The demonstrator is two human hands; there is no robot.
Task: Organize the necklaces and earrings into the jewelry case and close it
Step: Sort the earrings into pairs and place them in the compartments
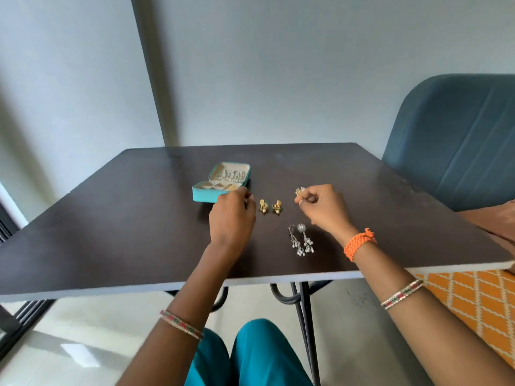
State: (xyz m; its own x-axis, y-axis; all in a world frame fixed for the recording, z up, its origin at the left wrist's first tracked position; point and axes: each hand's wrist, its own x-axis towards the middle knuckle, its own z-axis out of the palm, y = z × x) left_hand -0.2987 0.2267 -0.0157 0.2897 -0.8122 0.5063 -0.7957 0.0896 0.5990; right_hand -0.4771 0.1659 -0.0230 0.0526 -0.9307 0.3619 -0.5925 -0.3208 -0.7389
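Jewelry case (214,197) sits open left of frame centre on the dark table (111,218), lid laid flat toward the far edge. Lid half already carries silvery chains, probably the necklaces, so that part of the job looks done. Near half is a compartment tray; one cell at its right shows something gold, contents otherwise too small to read

Right hand (324,208), right of centre, has fingers curled and pinches a small gold earring (299,191) at the fingertips, raised just off the table. Pinch grip makes sense: piece is tiny, likely a stud, and needs turning to fit a cell or slot

Left hand (232,215) hovers just in front of the case's near right corner, fingers curled; cannot tell if it pinches anything, fingertips face away from the camera. Likely there to steady the case or receive the piece

Still loose on the table: a gold earring pair (269,206) between the two hands, side by side, and a silver tassel pair (301,239) nearer the camera, below the right hand, dangles trailing toward the near edge. Pairs are kept together, so matched sets can go in one at a time

Judgement: earring stage, roughly midway; case not yet closed

Risk: tassels snag or tangle if dragged
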